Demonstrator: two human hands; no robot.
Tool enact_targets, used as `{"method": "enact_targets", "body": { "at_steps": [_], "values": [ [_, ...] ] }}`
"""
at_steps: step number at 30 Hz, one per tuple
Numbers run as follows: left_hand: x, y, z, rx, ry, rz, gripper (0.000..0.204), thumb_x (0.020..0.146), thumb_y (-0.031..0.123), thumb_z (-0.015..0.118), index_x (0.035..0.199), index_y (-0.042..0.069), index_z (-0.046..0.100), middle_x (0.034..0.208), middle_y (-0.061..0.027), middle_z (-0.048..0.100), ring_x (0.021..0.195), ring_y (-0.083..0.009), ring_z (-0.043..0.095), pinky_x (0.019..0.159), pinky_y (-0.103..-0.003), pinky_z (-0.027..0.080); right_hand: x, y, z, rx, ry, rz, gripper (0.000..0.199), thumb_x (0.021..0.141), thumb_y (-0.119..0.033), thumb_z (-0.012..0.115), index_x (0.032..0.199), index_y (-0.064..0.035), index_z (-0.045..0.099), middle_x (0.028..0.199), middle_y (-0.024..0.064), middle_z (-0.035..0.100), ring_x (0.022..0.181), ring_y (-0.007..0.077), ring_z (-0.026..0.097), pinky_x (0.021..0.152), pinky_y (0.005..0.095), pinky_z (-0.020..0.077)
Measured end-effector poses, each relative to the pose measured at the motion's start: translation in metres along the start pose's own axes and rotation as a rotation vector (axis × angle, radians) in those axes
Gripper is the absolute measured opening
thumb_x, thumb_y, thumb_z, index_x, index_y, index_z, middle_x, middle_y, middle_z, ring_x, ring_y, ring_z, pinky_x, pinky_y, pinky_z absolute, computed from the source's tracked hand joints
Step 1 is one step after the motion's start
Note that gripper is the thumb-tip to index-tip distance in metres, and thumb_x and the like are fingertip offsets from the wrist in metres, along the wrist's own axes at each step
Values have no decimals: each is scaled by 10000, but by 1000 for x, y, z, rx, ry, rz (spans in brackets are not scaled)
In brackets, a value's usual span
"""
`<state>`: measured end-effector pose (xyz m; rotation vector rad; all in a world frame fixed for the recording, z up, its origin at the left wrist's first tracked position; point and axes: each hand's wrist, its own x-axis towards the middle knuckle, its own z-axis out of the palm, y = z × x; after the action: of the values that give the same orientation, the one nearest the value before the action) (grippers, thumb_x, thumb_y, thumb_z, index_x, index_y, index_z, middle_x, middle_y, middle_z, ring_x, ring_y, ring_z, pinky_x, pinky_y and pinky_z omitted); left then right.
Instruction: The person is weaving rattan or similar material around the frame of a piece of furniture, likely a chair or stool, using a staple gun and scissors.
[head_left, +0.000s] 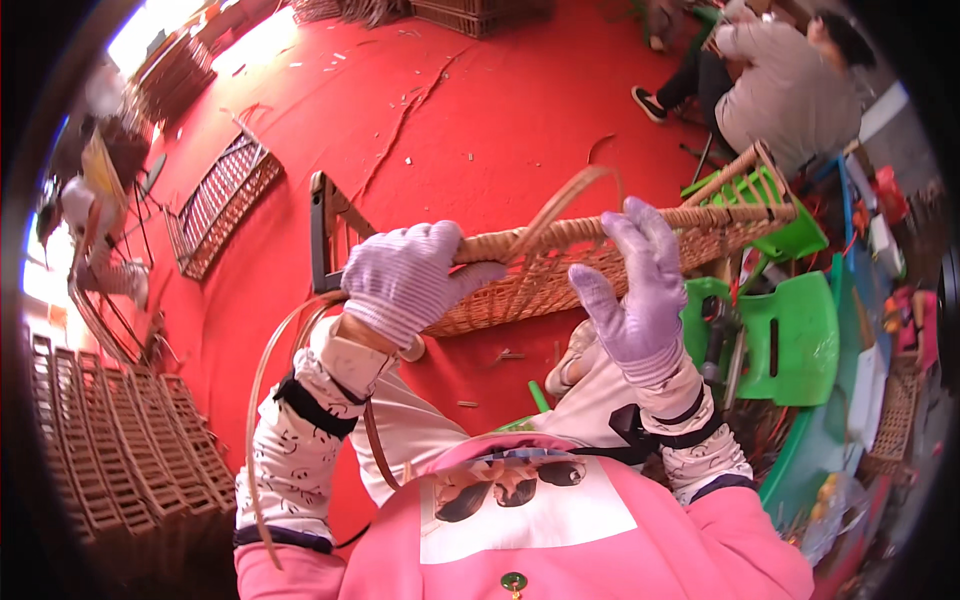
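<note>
A brown woven basket [555, 290] lies tilted across my lap, its wrapped rim [570, 236] running from left to right. A dark square-cornered frame [322, 225] shows at its left end. My left hand [400, 280], in a lilac striped glove, is closed around the rim near that end. From the rim a flat cane strip [565, 195] arcs up in a loop. More of a long pale strip [252, 440] hangs beside my left forearm. My right hand [640, 300], gloved alike, is raised by the rim with thumb and fingers apart, holding nothing; whether its fingertips touch the rim I cannot tell.
Another basket [225, 205] rests on the red floor [480, 130] at the left. Stacked woven pieces [130, 440] fill the lower left. Close on my right stand a green plastic chair [800, 340] and a teal-edged container [790, 465]. A person [790, 90] sits at the far right.
</note>
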<state>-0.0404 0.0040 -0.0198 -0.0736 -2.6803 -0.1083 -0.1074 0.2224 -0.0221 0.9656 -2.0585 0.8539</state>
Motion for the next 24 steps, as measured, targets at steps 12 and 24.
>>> {"method": "enact_targets", "body": {
  "at_steps": [12,24],
  "values": [
    [-70,10,-23,-142,-9,-114,498,596,576,704,735,112,585,675,-56,593,646,-233,604,545,-377,474,13,-73,5,1434,-430,781,321,970,-288,411,913,-21,581,807,134,625,674,224,604,715,373,520],
    [-82,22,-25,-106,67,-110,423,613,503,694,685,128,512,627,-24,540,596,-200,588,541,-346,460,36,-122,-14,1406,-596,1198,308,897,-270,504,659,-76,481,544,42,449,445,141,413,442,278,382]
  ]
}}
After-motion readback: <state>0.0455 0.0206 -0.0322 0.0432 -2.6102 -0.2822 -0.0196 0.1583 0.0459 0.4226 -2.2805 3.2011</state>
